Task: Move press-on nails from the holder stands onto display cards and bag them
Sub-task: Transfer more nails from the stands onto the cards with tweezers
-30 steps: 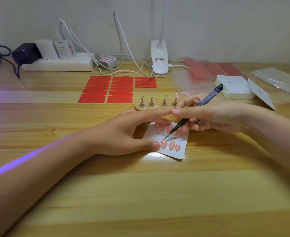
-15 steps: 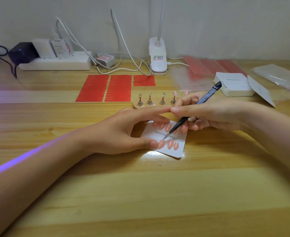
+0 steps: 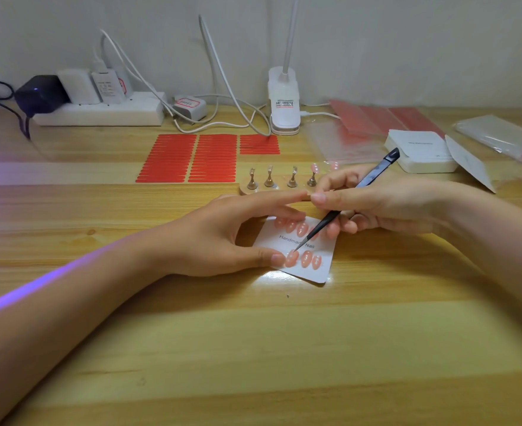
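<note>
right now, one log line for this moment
left hand steadies display card | right hand holds tweezers | tip at pink nail

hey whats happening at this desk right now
A person is fixing pink press-on nails onto a white display card on the wooden desk. The left hand steadies the card, thumb on its near corner. The right hand grips black tweezers, tip at a nail in the card's near row. On the holder stand behind, three pegs look bare, and at least one still carries a nail.
</note>
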The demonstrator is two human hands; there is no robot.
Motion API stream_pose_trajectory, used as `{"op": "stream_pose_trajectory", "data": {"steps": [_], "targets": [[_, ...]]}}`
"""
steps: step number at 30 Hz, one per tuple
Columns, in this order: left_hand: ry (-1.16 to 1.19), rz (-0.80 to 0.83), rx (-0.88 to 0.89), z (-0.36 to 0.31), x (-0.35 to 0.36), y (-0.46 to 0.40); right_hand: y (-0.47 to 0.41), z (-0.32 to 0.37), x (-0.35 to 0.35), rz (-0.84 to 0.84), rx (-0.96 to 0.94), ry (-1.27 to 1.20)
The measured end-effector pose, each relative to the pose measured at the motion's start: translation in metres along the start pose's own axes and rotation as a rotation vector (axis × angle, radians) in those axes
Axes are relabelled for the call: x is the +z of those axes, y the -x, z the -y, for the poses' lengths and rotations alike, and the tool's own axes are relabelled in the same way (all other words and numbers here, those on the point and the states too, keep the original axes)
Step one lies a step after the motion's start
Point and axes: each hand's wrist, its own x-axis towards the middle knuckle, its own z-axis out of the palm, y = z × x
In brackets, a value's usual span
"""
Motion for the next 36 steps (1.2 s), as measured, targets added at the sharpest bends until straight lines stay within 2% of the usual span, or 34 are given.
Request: {"op": "stream_pose_trajectory", "data": {"steps": [15, 36], "targets": [[-0.005, -0.008, -0.006, -0.0009, -0.0014, 0.0012, 0.0009, -0.0061, -0.003, -0.094, -0.057, -0.138], [0.009, -0.004, -0.023, -0.0017, -0.001, 0.0013, 0.0033, -0.0062, -0.001, -0.035, -0.075, -0.093]]}}
